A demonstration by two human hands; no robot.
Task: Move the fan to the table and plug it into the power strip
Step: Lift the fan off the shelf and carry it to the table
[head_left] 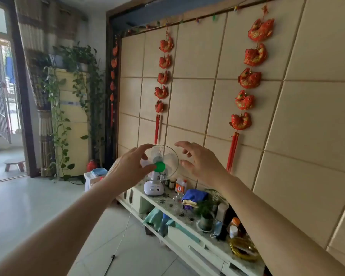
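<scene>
Both hands are spread and hold nothing: the left hand and the right hand flank the fan, which stands beyond them on the cabinet. It looks light, top-heavy plastic; its wire cage probably bends, so holding the neck and base seems safer.

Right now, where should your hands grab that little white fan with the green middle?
Probably the sides of its round wire cage, one hand from each side. The left hand and right hand are already open either side of the fan. It stands upright on the cabinet top; bottles crowd its right side, and its thin cord dangles floorward, so lift gently.
</scene>
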